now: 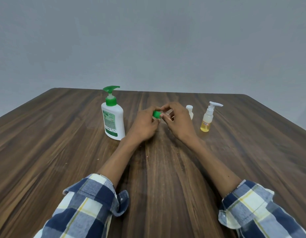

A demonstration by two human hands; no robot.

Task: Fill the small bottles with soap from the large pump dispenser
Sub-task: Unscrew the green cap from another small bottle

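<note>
A dark brown wood-grain bench (63,152) fills the lower part of the view, its far edge meeting a plain grey wall (148,40). A few pale specks lie scattered on the wood.

The large pump dispenser (112,115), white with a green pump head and a green label, stands upright at the far left of the middle, just left of the left hand (143,125). To the right stand two small bottles: a white one (190,112), partly hidden behind the right hand (178,122), and farther right a clear pump bottle (208,118) with a white pump, a small label and yellowish liquid in its lower part.

Between the hands is a small bottle with a green cap (156,114); only the cap shows clearly (the body is almost wholly covered by the fingers). The left hand's fingers are curled round it below the cap, grasping it. The right hand's thumb and fingertips are bent in toward the cap and meet it at its right side, pinching it; how firmly cannot be told.

Both forearms reach out from the near edge, bare up to rolled plaid sleeves (90,206) in blue, white and yellow, which are cut off at the bottom of the view.
</note>
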